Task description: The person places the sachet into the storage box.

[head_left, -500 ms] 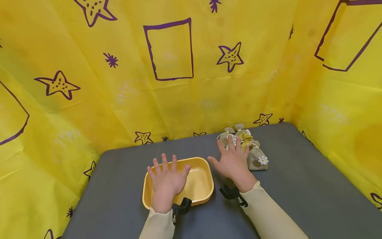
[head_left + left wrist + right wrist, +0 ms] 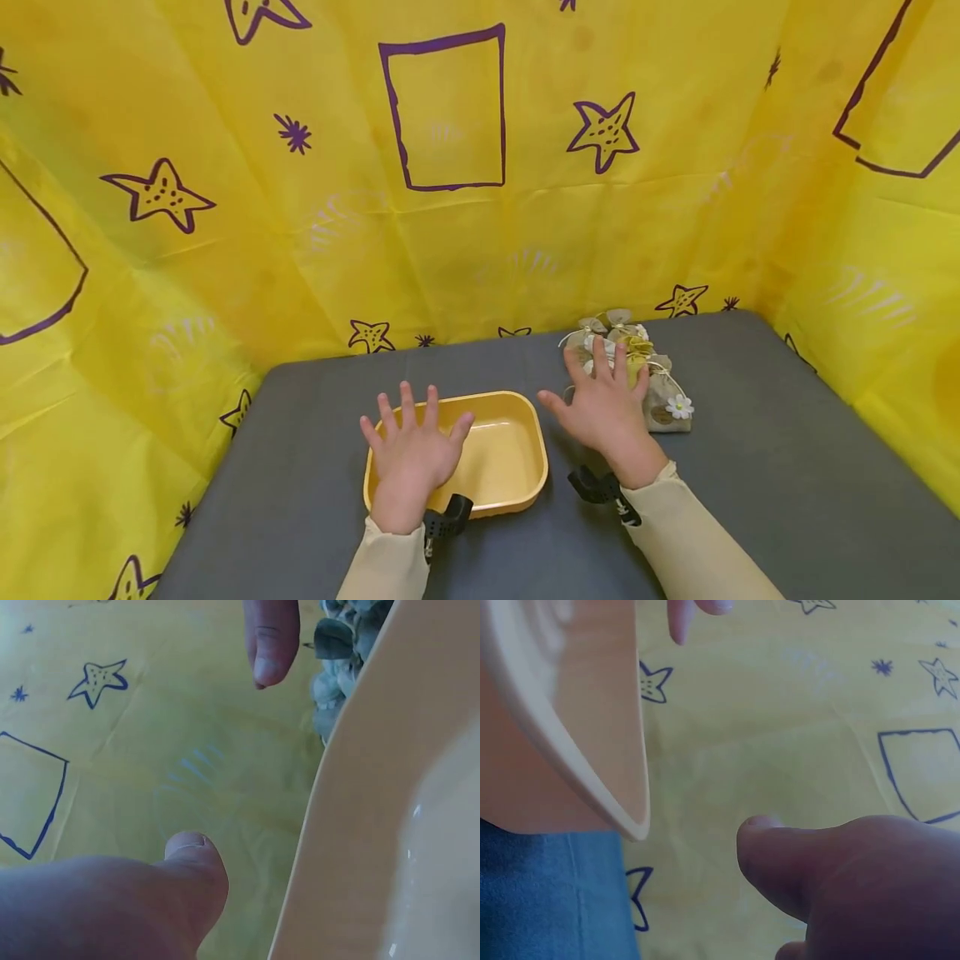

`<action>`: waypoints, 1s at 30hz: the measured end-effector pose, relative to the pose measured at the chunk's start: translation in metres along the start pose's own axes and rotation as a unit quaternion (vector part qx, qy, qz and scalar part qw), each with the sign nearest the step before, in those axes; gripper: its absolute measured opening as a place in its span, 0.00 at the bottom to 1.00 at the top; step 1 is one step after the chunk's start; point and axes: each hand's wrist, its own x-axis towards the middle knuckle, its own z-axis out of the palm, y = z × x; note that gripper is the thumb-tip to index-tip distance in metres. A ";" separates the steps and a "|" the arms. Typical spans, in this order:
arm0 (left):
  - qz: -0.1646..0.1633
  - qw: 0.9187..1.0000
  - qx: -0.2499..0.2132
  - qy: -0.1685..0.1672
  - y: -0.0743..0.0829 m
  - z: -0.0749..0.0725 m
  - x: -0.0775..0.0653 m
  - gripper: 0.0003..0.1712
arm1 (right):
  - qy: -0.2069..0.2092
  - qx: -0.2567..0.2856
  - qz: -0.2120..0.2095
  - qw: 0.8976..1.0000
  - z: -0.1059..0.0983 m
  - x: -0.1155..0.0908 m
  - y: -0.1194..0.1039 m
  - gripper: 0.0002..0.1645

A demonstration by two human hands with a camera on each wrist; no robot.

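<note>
In the head view my left hand is held with fingers spread over the left part of a yellow plastic basin. It grips nothing, and whether it touches the rim I cannot tell. My right hand, also spread and holding nothing, is right of the basin. It partly hides a cluster of small drawstring pouches, beige and yellow, one bearing a white flower. The left wrist view shows a thumb beside the basin wall. In the right wrist view, the basin lies left of the thumb.
Everything stands on a grey padded table. A yellow curtain with purple stars and outlines rises behind it and at both sides. Each wrist wears a black camera mount, such as the right one.
The head view has tilted and turned slightly, so the scene sits further right. Against the basin, my left hand has drifted a little left. Both hands keep their fingers spread.
</note>
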 end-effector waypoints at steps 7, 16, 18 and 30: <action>0.030 0.998 -0.051 -0.011 -0.025 -0.006 -0.002 0.52 | -0.002 0.037 -0.026 0.999 -0.014 -0.003 0.021 0.55; 0.164 0.947 -0.269 -0.061 -0.125 -0.020 -0.009 0.58 | -0.058 0.244 -0.073 0.965 -0.081 -0.007 0.126 0.56; 0.176 0.919 -0.339 -0.093 -0.145 -0.016 -0.010 0.59 | -0.076 0.298 -0.069 0.949 -0.087 -0.009 0.148 0.55; 0.208 0.744 -0.587 -0.244 -0.183 0.034 -0.004 0.56 | -0.167 0.450 -0.087 0.873 -0.050 -0.007 0.203 0.48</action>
